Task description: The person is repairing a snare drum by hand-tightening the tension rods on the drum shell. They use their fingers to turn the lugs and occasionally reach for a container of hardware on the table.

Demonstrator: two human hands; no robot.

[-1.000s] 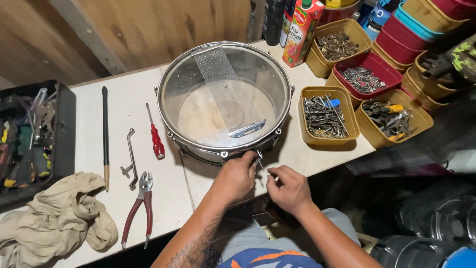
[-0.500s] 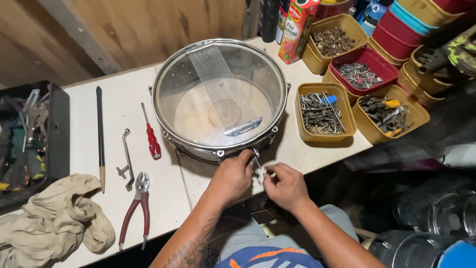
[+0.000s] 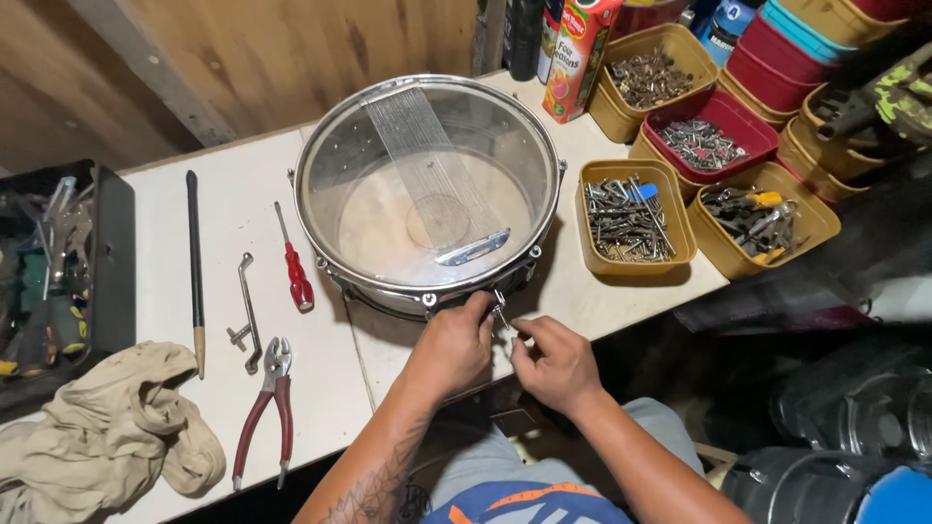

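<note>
Both hands at snare drum point(image 3: 427, 194) rim: left hand point(image 3: 449, 347) & right hand point(image 3: 555, 364) fingers pinched narrow on small metal key point(image 3: 501, 312).

Workshop: pliers point(image 3: 267, 408), screwdriver point(image 3: 294, 262), tubs of screws point(image 3: 629, 215).

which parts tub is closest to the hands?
The yellow tub of long metal rods beside the drum; the red tub and other yellow ones sit farther right or back.
</note>
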